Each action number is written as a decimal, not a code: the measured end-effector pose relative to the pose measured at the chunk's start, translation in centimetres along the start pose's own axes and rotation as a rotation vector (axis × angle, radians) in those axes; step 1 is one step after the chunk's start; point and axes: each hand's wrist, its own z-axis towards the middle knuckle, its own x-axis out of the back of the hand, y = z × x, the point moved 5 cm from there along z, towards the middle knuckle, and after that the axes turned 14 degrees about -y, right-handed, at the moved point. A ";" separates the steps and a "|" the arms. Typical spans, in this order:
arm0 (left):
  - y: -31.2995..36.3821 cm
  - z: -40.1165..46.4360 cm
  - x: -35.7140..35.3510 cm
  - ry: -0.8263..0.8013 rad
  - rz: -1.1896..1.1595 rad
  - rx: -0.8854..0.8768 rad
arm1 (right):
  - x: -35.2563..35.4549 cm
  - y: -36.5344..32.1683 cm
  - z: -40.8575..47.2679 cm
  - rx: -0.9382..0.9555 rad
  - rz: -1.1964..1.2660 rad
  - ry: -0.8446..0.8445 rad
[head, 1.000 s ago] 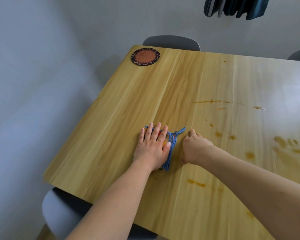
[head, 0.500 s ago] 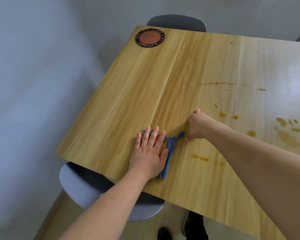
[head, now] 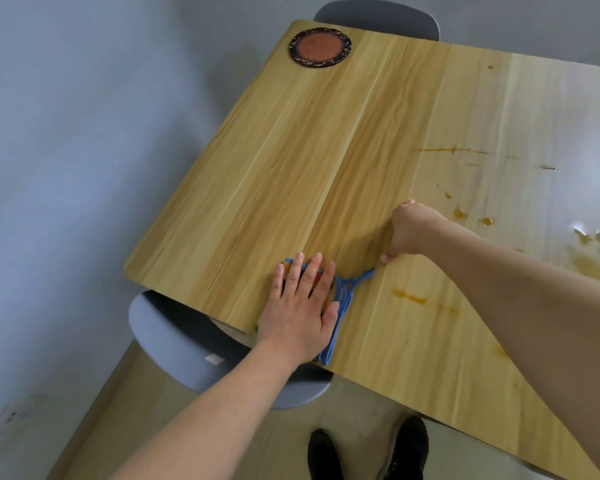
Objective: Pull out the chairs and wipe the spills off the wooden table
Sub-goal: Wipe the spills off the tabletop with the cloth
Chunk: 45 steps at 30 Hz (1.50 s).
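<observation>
My left hand (head: 300, 311) lies flat, fingers straight, pressing a folded blue cloth (head: 340, 308) onto the wooden table (head: 291, 168) close to its near edge. A thin blue strand of the cloth runs up and right toward my right hand (head: 411, 230), which rests on the table as a curled fist. The strand ends right at its lowest fingertip; I cannot tell whether they touch. Orange-brown spills show to the right: a streak (head: 409, 297) beside the cloth, drops (head: 459, 213) past the right hand, and a large smear (head: 589, 265) at the right edge.
A grey chair (head: 174, 341) sits tucked under the near-left corner, and another grey chair (head: 378, 15) stands at the far side. A round brown coaster (head: 321, 46) lies on the far-left corner. My dark shoes (head: 326, 455) stand on the floor below the near edge.
My left hand has slid the cloth toward the near table edge. The right fist has stayed near the same spot. The blue strand now stretches out toward it.
</observation>
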 end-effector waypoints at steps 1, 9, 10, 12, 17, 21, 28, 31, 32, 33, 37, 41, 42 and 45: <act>0.1 0.0 -0.1 0.008 -0.003 0.003 | 0.1 -0.1 -0.1 -0.001 -0.004 0.008; 5.6 -0.6 -0.9 0.027 -0.048 -0.012 | -1.0 2.7 -0.4 0.157 0.222 0.147; 5.7 -0.5 -0.9 0.025 -0.041 -0.011 | -0.6 3.1 -0.6 0.175 0.283 0.172; 5.5 -0.5 -0.9 0.008 -0.024 -0.005 | 0.3 3.9 -1.0 0.204 0.352 0.229; 5.7 0.4 -0.3 -0.035 -0.008 0.024 | 1.1 6.8 -0.3 0.199 0.325 0.270; 6.3 2.9 1.2 -0.049 0.007 0.059 | 1.8 9.4 1.1 0.202 0.304 0.298; 6.8 6.4 3.0 -0.069 0.028 0.092 | 2.8 12.4 2.5 0.204 0.261 0.311; 6.9 7.2 3.6 -0.060 0.021 0.101 | 3.7 13.4 2.7 0.208 0.238 0.322; 6.9 7.5 3.7 -0.058 0.019 0.104 | 4.0 13.6 2.8 0.213 0.235 0.321; 6.9 7.7 3.9 -0.056 0.017 0.106 | 4.3 13.7 2.9 0.223 0.230 0.320; 6.8 9.1 4.5 -0.055 0.005 0.107 | 5.5 13.4 3.7 0.264 0.222 0.312; 6.6 12.0 5.7 -0.031 0.004 0.112 | 8.1 14.0 5.4 0.255 0.211 0.356; 6.5 12.6 5.9 -0.024 0.002 0.113 | 8.6 14.3 6.0 0.242 0.213 0.360; 6.3 14.6 6.7 -0.001 0.000 0.112 | 10.4 15.3 8.1 0.208 0.229 0.382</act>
